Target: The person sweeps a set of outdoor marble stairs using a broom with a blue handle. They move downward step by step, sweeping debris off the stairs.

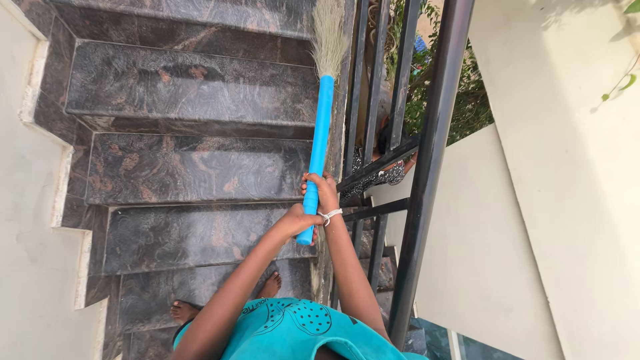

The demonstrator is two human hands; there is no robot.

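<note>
Head view: I am clenching both hands on the blue broom handle (319,143), right hand (323,193) above, left hand (295,221) near its end. Bristles (329,33) are brushing a dark step (187,87) beyond my grip; I should be sweeping steadily, clear of the railing (430,160).

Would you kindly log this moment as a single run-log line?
left hand: grips broom handle end | right hand: grips broom handle above | bristles: on stair step beside railing
</note>
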